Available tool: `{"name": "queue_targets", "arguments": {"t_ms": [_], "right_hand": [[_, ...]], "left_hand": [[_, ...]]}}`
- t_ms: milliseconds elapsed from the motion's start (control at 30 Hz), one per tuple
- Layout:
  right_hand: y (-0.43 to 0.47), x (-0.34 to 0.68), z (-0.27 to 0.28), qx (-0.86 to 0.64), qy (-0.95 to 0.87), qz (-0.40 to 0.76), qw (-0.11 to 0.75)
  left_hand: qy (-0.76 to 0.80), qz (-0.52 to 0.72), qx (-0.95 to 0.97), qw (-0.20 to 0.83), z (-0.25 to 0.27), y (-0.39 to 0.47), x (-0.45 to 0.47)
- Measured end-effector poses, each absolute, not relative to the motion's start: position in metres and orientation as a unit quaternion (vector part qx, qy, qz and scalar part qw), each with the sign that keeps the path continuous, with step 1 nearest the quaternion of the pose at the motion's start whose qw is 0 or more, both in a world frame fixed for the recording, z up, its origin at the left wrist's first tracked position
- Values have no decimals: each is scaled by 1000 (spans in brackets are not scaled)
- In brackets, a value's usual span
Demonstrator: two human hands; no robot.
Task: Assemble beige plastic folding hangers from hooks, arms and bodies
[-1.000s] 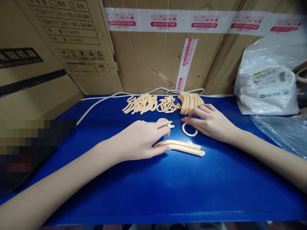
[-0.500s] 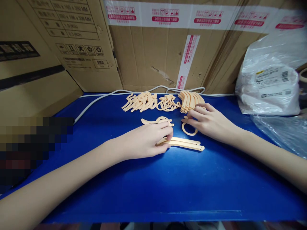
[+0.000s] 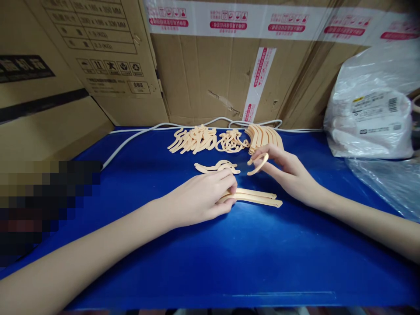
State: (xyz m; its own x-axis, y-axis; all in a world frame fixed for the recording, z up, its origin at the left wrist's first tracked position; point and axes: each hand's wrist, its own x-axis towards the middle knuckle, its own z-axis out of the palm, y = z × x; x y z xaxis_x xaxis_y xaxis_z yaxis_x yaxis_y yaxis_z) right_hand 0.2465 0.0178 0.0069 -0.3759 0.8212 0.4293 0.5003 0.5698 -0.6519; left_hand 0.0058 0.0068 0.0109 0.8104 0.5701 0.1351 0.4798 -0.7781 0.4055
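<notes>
My left hand [image 3: 210,192] has its fingers closed on two long, slightly bent beige strips [image 3: 256,197] that lie side by side on the blue table [image 3: 229,258]. In my right hand [image 3: 282,168], a curved, ring-like beige piece [image 3: 260,165] is pinched between thumb and fingers, tilted up off the table. Just beyond my left hand lie a few S-shaped and curved beige pieces [image 3: 205,168]. Part of the long strips is hidden under my left fingers.
At the back are a heap of wavy beige pieces [image 3: 193,140], a heap of hooked pieces [image 3: 232,141] and a stack of curved strips [image 3: 265,136]. A white cable [image 3: 131,144] runs behind them. Cardboard boxes [image 3: 203,70] stand behind; a plastic-wrapped package [image 3: 370,122] sits right.
My right hand has picked the ring-like piece up off the table and tilted it. My left hand stays on the long strips, almost unmoved.
</notes>
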Motion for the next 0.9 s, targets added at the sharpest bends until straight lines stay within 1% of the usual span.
{"name": "queue_targets", "arguments": {"t_ms": [67, 100, 200, 367, 533, 633, 800, 900], "right_hand": [[17, 239, 7, -422, -755, 335, 373], [18, 235, 7, -428, -734, 376, 369], [23, 230, 4, -439, -691, 436, 373], [28, 232, 0, -438, -673, 460, 379], [27, 234, 1, -434, -686, 466, 353], [27, 234, -1, -431, -695, 456, 353], [30, 235, -6, -432, -693, 436, 379], [31, 236, -7, -427, -691, 432, 392]], "left_hand": [[279, 129, 936, 174, 11, 7, 6], [278, 130, 936, 171, 10, 7, 6], [277, 131, 938, 164, 10, 6, 6], [278, 120, 944, 134, 12, 4, 7], [249, 91, 962, 58, 12, 3, 8], [228, 101, 968, 15, 9, 2, 8], [213, 133, 966, -62, 4, 2, 11], [230, 152, 959, -66, 7, 3, 12]]}}
